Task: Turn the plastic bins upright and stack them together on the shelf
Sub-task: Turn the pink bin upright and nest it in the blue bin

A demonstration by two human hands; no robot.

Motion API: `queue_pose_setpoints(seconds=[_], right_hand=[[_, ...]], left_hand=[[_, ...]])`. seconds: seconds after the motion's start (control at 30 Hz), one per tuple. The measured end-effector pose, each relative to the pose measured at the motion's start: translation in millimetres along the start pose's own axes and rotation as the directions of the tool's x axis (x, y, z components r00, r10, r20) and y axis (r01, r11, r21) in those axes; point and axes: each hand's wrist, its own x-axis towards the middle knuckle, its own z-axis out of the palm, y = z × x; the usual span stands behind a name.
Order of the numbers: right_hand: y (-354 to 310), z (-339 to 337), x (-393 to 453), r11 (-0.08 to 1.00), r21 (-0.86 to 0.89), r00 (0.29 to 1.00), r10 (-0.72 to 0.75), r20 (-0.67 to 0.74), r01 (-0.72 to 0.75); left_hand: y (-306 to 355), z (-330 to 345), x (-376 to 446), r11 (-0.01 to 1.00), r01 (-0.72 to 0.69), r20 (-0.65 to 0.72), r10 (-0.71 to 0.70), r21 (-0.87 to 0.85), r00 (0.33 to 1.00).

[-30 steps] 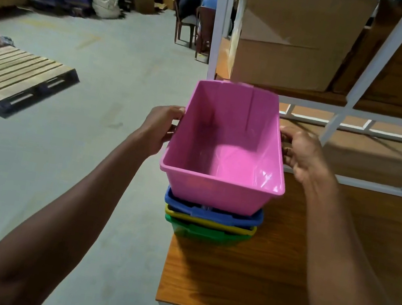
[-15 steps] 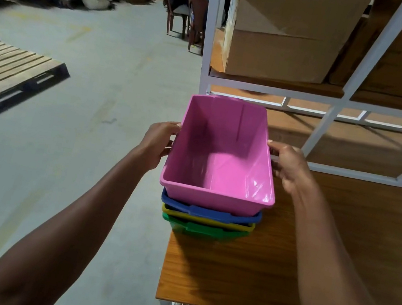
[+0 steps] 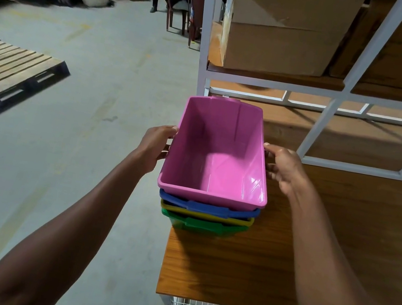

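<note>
Lowered — pink bin [image 3: 215,165] now nested in stack [image 3: 206,215].

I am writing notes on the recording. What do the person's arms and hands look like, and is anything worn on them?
Both arms are bare up to the frame's edge: no sleeves, gloves or watch show. The left hand and right hand are bare too; whether a finger carries a ring cannot be told.

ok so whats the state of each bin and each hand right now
pink bin: upright, empty, nested on top
blue bin: upright, nested under pink
yellow bin: nested under blue
green bin: bottom, on the shelf
left hand: grips pink bin's left side
right hand: grips its right side
</note>
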Motion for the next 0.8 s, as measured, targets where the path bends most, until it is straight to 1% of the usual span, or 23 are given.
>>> queue_pose_setpoints(seconds=[0.13,0.23,0.33,0.43,0.63,0.73,0.8], right_hand=[[2.6,-2.4,-1.9,1.000,0.006,1.000,0.005,-0.011,-0.005],[4.8,-3.8,-5.9,1.000,0.000,0.999,0.007,-0.031,-0.007],[7.0,-7.1,-13.0,1.000,-0.023,0.997,-0.016,-0.069,0.014],[8.7,-11.6,-25.2,0.997,-0.048,0.990,-0.063,-0.125,0.057],[11.0,-21.1,-70.7,0.982,-0.087,0.955,-0.183,-0.233,0.167],[16.4,-29.4,-106.6,0.972,-0.091,0.923,-0.236,-0.305,0.218],[25.5,-36.3,-131.7,0.970,-0.070,0.901,-0.244,-0.358,0.234]], left_hand=[[2.0,-0.5,-6.4,1.000,-0.030,-0.034,0.030,0.003,0.999],[2.9,-3.5,-11.4,0.997,-0.069,-0.096,0.072,0.035,0.993],[4.9,-7.2,-17.9,0.986,-0.143,-0.162,0.155,0.083,0.975],[14.7,-7.0,-30.5,0.965,-0.234,-0.179,0.253,0.120,0.951],[42.6,3.2,-68.6,0.917,-0.383,-0.069,0.392,0.107,0.918],[45.2,19.8,-89.7,0.905,-0.419,0.029,0.418,0.071,0.908],[41.3,35.2,-103.3,0.902,-0.429,0.122,0.421,0.047,0.899]])
